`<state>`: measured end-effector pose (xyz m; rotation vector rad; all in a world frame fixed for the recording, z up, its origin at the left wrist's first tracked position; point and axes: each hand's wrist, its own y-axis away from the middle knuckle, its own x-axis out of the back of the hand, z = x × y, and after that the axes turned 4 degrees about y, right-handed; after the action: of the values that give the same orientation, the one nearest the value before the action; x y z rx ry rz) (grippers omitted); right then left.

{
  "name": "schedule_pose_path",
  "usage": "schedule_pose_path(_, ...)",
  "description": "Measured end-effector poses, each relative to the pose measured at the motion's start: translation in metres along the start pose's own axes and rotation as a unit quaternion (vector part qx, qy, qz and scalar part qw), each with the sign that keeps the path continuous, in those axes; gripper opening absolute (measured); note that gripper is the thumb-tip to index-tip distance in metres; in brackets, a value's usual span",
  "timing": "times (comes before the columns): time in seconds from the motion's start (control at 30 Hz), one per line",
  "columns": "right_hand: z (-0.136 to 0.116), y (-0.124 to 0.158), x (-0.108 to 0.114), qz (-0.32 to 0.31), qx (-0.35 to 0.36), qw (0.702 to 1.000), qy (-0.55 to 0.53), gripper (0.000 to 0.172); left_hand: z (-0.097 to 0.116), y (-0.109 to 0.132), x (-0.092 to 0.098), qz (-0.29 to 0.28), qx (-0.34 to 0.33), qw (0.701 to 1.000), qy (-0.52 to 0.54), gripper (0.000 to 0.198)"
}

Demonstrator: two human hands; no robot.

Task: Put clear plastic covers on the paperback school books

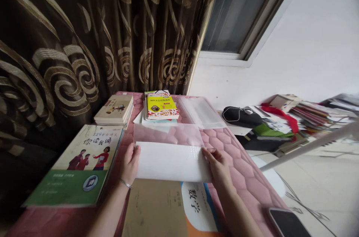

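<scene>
A blank white sheet (168, 164) is stretched flat between my two hands. My left hand (129, 164), with a thin bracelet at the wrist, pinches its left edge between thumb and fingers. The right edge is gripped by my right hand (217, 166). Just beyond the sheet lies a translucent plastic book cover (174, 134); whether the two are joined I cannot tell. Closer to me, partly beneath the sheet, is a maths textbook (198, 207) with a brown, white and orange cover.
Left, a green-and-white book (81, 166) tops a pile; small books (113, 110) are stacked behind. A yellow book (159, 104) and clear plastic covers (202, 111) lie at the back of the pink padded table (241, 169). A phone (287, 222) rests front right. Papers (308, 113) are heaped beyond.
</scene>
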<state>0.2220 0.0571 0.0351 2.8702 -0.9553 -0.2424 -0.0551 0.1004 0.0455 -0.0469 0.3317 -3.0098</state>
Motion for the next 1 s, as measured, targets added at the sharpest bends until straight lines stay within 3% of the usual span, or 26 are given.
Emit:
schedule_pose_path(0.13, 0.000, -0.001, 0.001, -0.004, -0.005, 0.999, -0.037, 0.047, 0.001, 0.000, -0.001, -0.003, -0.008, 1.000, 0.000, 0.042)
schedule_pose_path(0.33, -0.008, 0.002, 0.006, -0.115, -0.063, 0.991, -0.007, 0.036, 0.001, 0.001, 0.001, -0.004, -0.002, 1.000, 0.006, 0.041)
schedule_pose_path(0.6, -0.007, 0.005, 0.002, -0.056, 0.015, 0.997, 0.041, 0.044, -0.011, -0.002, 0.003, 0.013, -0.004, 0.999, 0.045, 0.045)
schedule_pose_path(1.0, 0.006, -0.002, 0.004, -0.038, 0.044, 0.998, 0.022, 0.048, -0.023, -0.003, 0.002, 0.043, -0.007, 0.999, 0.027, 0.049)
